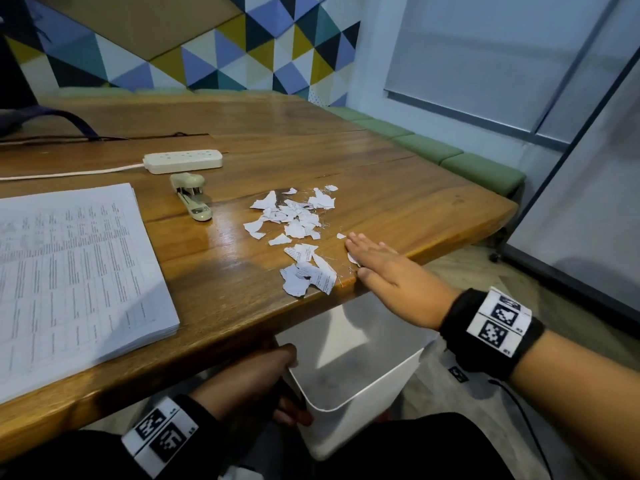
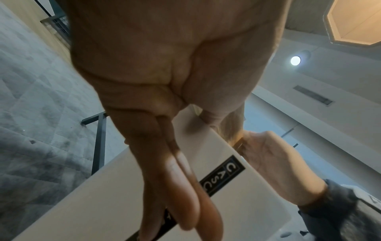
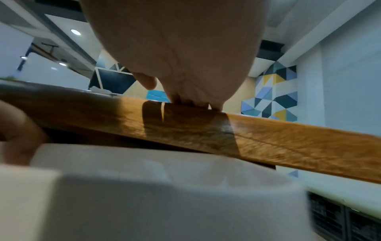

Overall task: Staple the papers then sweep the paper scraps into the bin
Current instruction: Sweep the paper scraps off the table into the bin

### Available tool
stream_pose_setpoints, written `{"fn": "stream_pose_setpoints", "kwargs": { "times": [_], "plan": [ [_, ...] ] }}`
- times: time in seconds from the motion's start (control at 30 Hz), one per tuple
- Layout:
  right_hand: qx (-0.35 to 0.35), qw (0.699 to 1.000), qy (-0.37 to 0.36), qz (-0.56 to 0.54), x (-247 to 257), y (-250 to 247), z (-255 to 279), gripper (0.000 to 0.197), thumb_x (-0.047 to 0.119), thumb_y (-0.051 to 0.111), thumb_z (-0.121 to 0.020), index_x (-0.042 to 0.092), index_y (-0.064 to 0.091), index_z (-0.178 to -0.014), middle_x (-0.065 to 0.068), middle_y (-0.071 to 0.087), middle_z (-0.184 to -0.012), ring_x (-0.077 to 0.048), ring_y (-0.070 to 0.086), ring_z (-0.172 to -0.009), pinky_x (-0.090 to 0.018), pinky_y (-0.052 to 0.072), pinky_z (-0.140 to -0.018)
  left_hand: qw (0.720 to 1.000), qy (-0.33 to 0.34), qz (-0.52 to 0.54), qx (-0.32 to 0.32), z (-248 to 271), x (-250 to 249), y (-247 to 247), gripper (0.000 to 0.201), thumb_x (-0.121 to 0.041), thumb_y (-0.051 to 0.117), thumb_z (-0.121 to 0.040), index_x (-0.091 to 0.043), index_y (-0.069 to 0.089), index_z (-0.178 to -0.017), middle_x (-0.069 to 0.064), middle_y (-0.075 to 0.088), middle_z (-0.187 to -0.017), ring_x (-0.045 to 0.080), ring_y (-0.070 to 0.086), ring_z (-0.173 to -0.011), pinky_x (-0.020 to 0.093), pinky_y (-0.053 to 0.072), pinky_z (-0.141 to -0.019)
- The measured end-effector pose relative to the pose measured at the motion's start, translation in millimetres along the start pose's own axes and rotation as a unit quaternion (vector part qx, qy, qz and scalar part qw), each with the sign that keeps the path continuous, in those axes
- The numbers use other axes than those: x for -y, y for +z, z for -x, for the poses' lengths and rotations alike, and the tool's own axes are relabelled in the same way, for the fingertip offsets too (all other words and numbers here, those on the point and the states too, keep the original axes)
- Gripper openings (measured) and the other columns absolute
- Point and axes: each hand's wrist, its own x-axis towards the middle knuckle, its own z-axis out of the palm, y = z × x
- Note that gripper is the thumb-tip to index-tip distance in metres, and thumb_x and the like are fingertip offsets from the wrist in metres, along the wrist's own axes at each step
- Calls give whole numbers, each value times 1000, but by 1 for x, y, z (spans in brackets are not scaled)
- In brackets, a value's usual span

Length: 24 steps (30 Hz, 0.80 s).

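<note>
while the left hand [image 1: 258, 377] gripped the rim of the white plastic bin [image 1: 360, 372] held below the near edge of the wooden table [image 1: 398, 188], the right hand [image 1: 384, 268] lay flat on that edge with fingers straight, just beside the torn white paper scraps [image 1: 298, 233]. one scrap showed under its fingers. the beige stapler [image 1: 192, 199] lay between the scraps and the thick stack of printed papers [image 1: 69, 271] toward the left edge, with a white power strip [image 1: 183, 161] behind it.

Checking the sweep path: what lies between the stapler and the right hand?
In the head view, paper scraps on the table lie between stapler and right hand.
</note>
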Motion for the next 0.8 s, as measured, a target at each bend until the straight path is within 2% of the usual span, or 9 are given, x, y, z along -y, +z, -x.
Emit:
{"fn": "stream_pose_setpoints", "kwargs": {
  "times": [0.1, 0.2, 0.27, 0.4, 0.5, 0.6, 0.73, 0.8],
  "plan": [
    [0, 1000, -31, 6, 14, 9, 13, 63, 39, 24, -104, 21, 16, -163, 6, 9, -171, -2, 3, -157, -35, 4, -129, 1000, 11, 6, -2, -3, 2, -4, 44, -20, 42, -100, 5, 41, -136, 30, 71, -84, 31, 74, -49, 25, 55, -42],
    [4, 997, -76, 18, 26, 17, 47, 60, 36, 25, -106, 25, 10, -163, 11, 3, -171, 5, -4, -155, -27, -1, -128, 1000, 16, 16, 1, -2, 5, -6, 43, -21, 42, -100, 4, 42, -135, 33, 70, -91, 31, 74, -50, 25, 56, -42],
    [13, 996, -84, 8, 30, 17, 65, 59, 34, 28, -107, 26, 12, -163, 14, 4, -171, 8, -3, -154, -24, -3, -127, 1000, 16, 9, 4, -2, 5, -7, 42, -21, 41, -100, 3, 43, -134, 35, 72, -95, 31, 74, -51, 25, 56, -43],
    [-45, 997, -66, -25, 21, 9, 51, 57, 31, 31, -106, 23, 21, -162, 10, 14, -171, 5, 6, -155, -31, 4, -129, 1000, 22, -6, 1, -4, 6, -8, 43, -21, 40, -100, 5, 43, -135, 39, 70, -107, 31, 74, -52, 25, 56, -44],
    [-25, 998, -53, 8, 18, 10, 24, 62, 41, 23, -105, 22, 17, -163, 8, 11, -171, 0, 5, -156, -38, 8, -129, 1000, 19, -8, -4, 0, 5, -5, 44, -20, 41, -101, 4, 41, -137, 39, 71, -105, 31, 74, -52, 25, 56, -44],
    [-9, 998, -64, 11, 28, 17, 23, 60, 37, 28, -107, 23, 15, -164, 9, 8, -171, 1, 2, -156, -35, 5, -129, 1000, 16, -4, -8, 3, 2, -3, 46, -19, 42, -101, 2, 38, -141, 39, 70, -105, 31, 75, -53, 26, 57, -44],
    [-13, 996, -89, -9, 41, 26, 66, 56, 31, 34, -108, 22, 22, -162, 12, 9, -171, 7, 1, -154, -23, 0, -127, 1000, 10, -6, -6, 4, -1, -2, 47, -19, 40, -101, 1, 35, -143, 40, 68, -111, 30, 73, -49, 26, 57, -44],
    [-8, 995, -99, -18, 35, 28, 79, 55, 29, 36, -107, 24, 26, -161, 14, 13, -170, 7, 4, -154, -28, 3, -128, 1000, 9, 0, -5, 3, 0, -4, 48, -19, 42, -101, 1, 34, -144, 39, 68, -108, 31, 74, -50, 27, 57, -44]
  ]
}}
